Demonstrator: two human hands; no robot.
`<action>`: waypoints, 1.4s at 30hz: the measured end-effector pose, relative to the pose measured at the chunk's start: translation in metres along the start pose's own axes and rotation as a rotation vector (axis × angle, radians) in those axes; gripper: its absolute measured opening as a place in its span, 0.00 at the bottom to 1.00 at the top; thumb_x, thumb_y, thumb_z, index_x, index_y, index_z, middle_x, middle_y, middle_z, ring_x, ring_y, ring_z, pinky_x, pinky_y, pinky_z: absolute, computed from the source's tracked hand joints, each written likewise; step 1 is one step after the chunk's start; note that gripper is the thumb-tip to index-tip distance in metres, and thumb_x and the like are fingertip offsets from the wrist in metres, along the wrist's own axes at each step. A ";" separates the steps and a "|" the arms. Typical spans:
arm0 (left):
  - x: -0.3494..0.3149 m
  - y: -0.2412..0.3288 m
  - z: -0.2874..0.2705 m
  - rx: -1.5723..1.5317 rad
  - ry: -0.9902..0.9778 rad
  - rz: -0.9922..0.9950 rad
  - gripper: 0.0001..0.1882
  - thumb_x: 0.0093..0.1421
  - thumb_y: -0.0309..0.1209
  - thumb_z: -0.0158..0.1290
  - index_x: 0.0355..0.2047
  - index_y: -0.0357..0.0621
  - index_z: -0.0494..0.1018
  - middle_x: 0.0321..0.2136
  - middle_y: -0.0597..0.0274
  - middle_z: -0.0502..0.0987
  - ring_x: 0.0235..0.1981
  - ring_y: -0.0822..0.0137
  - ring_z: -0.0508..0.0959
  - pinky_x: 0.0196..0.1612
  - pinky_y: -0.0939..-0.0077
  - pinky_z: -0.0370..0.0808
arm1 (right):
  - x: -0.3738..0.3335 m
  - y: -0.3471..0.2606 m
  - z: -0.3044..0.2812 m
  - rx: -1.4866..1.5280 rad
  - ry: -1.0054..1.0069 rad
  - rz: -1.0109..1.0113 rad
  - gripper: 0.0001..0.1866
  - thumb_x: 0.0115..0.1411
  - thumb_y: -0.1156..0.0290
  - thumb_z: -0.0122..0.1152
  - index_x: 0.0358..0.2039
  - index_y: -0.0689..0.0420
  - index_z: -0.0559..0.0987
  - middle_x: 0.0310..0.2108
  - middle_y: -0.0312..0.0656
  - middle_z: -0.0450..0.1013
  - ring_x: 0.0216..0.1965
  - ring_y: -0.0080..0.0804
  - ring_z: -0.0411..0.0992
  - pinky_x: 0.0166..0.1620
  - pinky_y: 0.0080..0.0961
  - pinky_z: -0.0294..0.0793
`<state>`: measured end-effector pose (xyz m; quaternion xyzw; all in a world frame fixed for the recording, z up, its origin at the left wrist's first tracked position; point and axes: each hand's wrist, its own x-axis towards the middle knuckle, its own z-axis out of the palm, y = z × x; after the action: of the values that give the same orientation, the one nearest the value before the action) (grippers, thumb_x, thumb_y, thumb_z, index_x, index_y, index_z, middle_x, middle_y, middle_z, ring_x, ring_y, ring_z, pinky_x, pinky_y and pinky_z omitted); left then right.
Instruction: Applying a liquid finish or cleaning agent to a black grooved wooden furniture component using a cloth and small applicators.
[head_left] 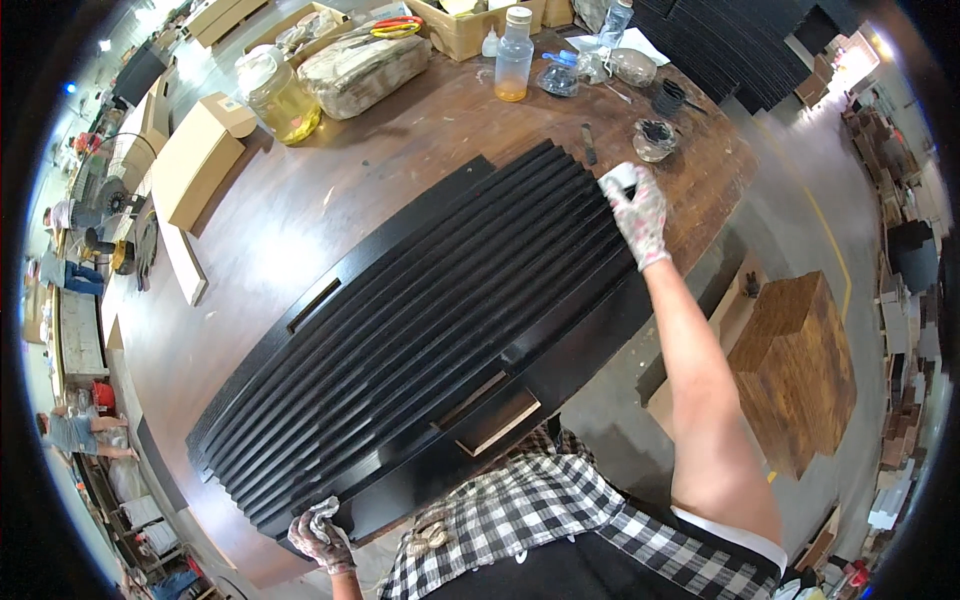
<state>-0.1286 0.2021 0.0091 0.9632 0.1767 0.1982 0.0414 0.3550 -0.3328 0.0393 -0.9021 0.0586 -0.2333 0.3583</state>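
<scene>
A long black panel with a ridged, slatted face (pixel 400 320) lies slantwise across the brown table. Rectangular cutouts show along its smooth side strips. My right hand (pixel 643 218), in a patterned white glove, reaches to the panel's far right end. Its fingers are closed around a small flat white pad (pixel 618 180), which rests at the ends of the ridges. At the near left corner of the panel is my left hand (pixel 322 540), in a stained glove of the same sort. It grips a crumpled whitish rag (pixel 325 508) beside the panel's edge.
On the brown table (pixel 350 185) stand a jar of yellow liquid (pixel 278 95), a bottle with orange liquid (pixel 514 58), a dark-smeared cup (pixel 655 140) and a wrapped bundle (pixel 365 70). Cardboard boxes (pixel 205 160) lie left. Stacked wood-grain panels (pixel 800 370) stand right. People are far left.
</scene>
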 end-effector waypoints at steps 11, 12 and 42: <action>-0.007 0.004 0.016 0.032 0.118 -0.097 0.18 0.59 0.42 0.50 0.41 0.41 0.71 0.37 0.49 0.72 0.42 0.48 0.70 0.47 0.53 0.64 | -0.037 -0.010 0.023 0.262 0.072 0.028 0.15 0.52 0.67 0.67 0.37 0.61 0.76 0.32 0.43 0.76 0.35 0.32 0.74 0.41 0.27 0.71; -0.004 0.014 0.013 0.044 0.119 -0.113 0.18 0.59 0.42 0.50 0.41 0.41 0.71 0.37 0.48 0.72 0.42 0.48 0.70 0.47 0.53 0.64 | -0.035 -0.009 0.023 0.302 0.084 0.044 0.14 0.53 0.68 0.67 0.37 0.61 0.75 0.32 0.41 0.76 0.35 0.31 0.74 0.41 0.26 0.71; 0.205 0.460 0.080 -0.724 -0.178 0.685 0.06 0.41 0.26 0.56 0.19 0.42 0.69 0.24 0.55 0.72 0.22 0.55 0.69 0.24 0.63 0.64 | 0.006 0.027 -0.026 1.841 -0.599 1.011 0.18 0.65 0.59 0.47 0.48 0.57 0.73 0.31 0.39 0.74 0.26 0.28 0.71 0.27 0.22 0.71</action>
<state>0.2278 -0.1553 0.0802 0.9030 -0.2335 0.1661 0.3201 0.3498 -0.3701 0.0395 -0.1800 0.1359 0.2157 0.9500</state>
